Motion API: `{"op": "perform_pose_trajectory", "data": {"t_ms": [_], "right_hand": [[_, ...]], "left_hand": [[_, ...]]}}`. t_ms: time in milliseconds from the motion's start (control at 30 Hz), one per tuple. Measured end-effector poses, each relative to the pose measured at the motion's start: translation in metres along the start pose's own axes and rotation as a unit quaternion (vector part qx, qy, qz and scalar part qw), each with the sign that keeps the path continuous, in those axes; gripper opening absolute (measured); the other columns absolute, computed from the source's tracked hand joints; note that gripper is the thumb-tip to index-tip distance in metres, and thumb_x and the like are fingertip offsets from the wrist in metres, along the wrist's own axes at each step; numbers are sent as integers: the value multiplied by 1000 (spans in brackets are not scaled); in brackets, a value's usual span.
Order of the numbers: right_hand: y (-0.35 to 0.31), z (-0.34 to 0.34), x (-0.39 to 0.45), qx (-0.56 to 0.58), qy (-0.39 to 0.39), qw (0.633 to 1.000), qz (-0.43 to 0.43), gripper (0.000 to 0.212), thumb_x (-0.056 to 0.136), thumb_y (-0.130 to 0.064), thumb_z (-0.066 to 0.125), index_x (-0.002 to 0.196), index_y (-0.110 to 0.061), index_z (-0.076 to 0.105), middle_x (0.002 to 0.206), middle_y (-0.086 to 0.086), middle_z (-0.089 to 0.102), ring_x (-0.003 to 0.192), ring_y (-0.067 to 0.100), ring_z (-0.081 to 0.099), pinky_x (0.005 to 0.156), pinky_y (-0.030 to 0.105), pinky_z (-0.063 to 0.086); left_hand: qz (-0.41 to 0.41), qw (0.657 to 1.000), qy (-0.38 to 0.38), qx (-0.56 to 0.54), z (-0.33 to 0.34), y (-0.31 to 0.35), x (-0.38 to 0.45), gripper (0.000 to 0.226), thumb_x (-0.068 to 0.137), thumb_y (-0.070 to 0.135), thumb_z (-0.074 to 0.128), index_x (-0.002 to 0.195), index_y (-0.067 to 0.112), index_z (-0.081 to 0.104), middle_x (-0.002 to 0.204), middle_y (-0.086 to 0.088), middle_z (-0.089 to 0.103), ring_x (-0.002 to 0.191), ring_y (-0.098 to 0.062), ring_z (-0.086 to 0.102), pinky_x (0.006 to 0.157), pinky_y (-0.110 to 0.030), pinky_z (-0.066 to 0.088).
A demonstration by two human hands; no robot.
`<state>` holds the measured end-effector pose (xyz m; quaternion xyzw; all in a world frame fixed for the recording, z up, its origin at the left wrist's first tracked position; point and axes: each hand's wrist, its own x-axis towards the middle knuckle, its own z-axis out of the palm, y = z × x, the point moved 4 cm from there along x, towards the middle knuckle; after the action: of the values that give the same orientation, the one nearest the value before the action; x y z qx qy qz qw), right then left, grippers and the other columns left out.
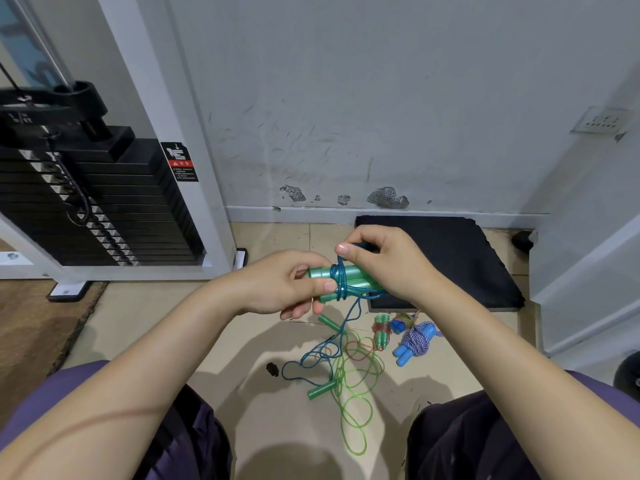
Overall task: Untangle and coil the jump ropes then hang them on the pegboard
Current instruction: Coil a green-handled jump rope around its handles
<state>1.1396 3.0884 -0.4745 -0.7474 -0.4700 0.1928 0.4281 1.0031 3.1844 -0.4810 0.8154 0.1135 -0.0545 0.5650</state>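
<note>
Left hand (280, 289) grips the green handles (349, 277) level; right hand (388, 261) pinches the blue cord (341, 282) above them.

The left hand (287, 285) is covering one end of the green handles (349, 277), and the right hand (388, 261) is hiding the other end. The warning sticker (180, 162) is showing print too small to read. The picture's left edge is cutting off the weight stack (86, 202).
</note>
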Motion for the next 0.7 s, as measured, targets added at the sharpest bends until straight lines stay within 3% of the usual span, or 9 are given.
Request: {"op": "perform_pose_trajectory", "data": {"t_ms": [167,233,400,500,567,700], "right_hand": [[4,4,-2,67,-48,996,17,17,84,-20,76,87,-16,60,73,4,53,66,13,45,63,28,38],[4,4,-2,58,-57,997,7,14,85,-21,74,84,-13,63,76,0,56,71,11,48,69,29,40],[-2,5,-4,94,-58,994,26,9,90,-27,69,83,-23,72,73,-13,66,68,5,55,67,22,44],[-8,0,-5,138,-70,988,26,12,87,-31,72,95,-23,75,89,-1,73,80,18,67,78,38,53],[-9,0,-6,192,-93,976,36,22,83,-31,74,103,-20,75,97,10,73,79,33,66,74,47,52],[-1,4,-5,321,-128,934,89,32,82,-23,75,109,-6,71,90,15,69,65,22,57,58,28,38]], "left_hand": [[-3,1000,-13,9,3,-5,-1,18,100,15,52,111,0,56,76,-11,64,50,-17,50,46,-23,42],[1,1000,-9,6,2,-6,-1,19,100,14,52,111,-1,56,75,-8,64,51,-15,52,47,-24,43],[30,999,26,-13,-5,-5,-2,16,100,13,52,106,-2,55,76,-9,65,54,-20,54,48,-26,44],[51,995,81,-39,-11,-4,-1,16,101,11,50,103,-4,55,73,-9,64,51,-17,53,47,-26,43],[65,990,108,-61,-13,-2,-1,15,101,9,49,103,-5,55,72,-10,62,51,-16,53,47,-26,42],[80,987,116,-76,-13,-2,-1,15,101,11,51,105,-3,56,72,-10,61,51,-16,53,47,-25,42]]}}
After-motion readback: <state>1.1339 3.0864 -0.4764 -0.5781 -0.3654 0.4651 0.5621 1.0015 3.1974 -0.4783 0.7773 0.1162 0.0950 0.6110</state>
